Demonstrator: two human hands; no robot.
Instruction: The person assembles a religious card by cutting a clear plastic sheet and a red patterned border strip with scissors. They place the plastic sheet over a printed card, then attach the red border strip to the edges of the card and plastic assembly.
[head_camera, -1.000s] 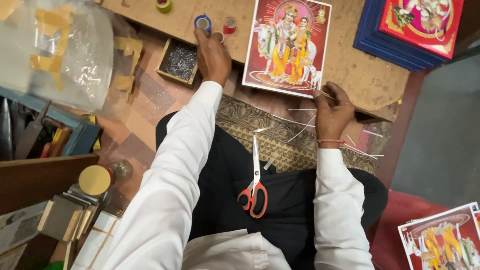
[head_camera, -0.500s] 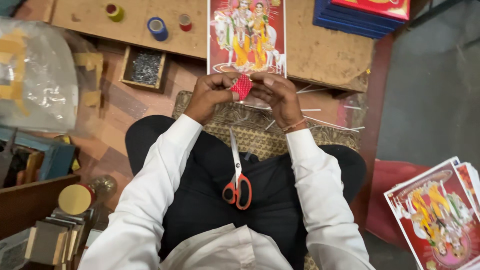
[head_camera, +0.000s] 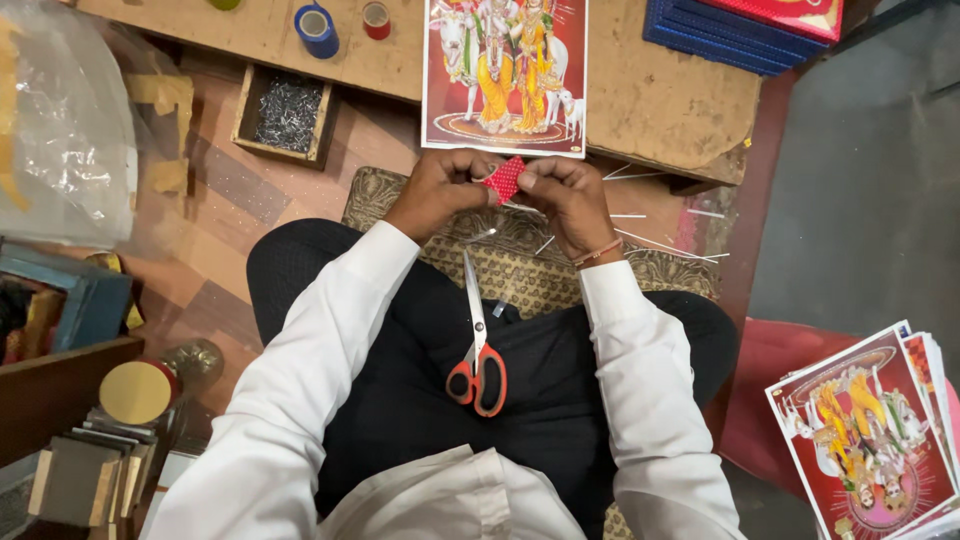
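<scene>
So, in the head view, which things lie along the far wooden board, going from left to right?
Blue tape roll → red tape roll → colourful printed picture → blue stack with a red top.

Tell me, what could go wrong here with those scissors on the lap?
1. The scissors lie loose on the lap, blades toward the hands; a leg shift might tip them off or nick someone.
2. Thin sticks lie scattered on the mat beside the right hand; they could poke a wrist.
3. The left hand and the right hand pinch a small red piece at its edges; it might slip or tear.
</scene>
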